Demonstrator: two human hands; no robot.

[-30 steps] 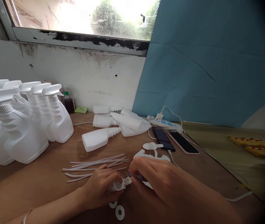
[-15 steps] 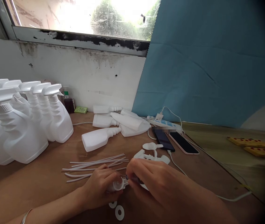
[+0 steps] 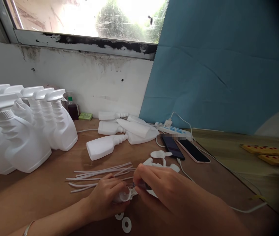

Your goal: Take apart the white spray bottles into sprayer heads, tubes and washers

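Note:
My left hand (image 3: 108, 194) is closed around a white plastic sprayer head (image 3: 125, 194), its round open end facing me. Close against it on the right, my right hand (image 3: 157, 185) pinches a small dark thing (image 3: 143, 185), mostly covered by the fingers, so its kind does not show. The fingertips of that hand are at the narrow end of the sprayer head. White ring washers (image 3: 127, 225) lie on the table below my hands. Thin white tubes (image 3: 100, 173) lie behind my left hand. Behind my right hand are loose white sprayer parts (image 3: 174, 167), partly hidden.
Several white spray bottles (image 3: 27, 141) stand upright at left. Bottles without heads (image 3: 102, 147) lie on their sides near the wall. Two phones (image 3: 194, 151), cables and a power strip (image 3: 176, 130) are at right. A dark bottle (image 3: 73, 109) stands by a green packet (image 3: 85, 116).
My right hand has shifted very slightly, and a little more of the sprayer head's narrow end shows between the hands. Both hands keep their holds.

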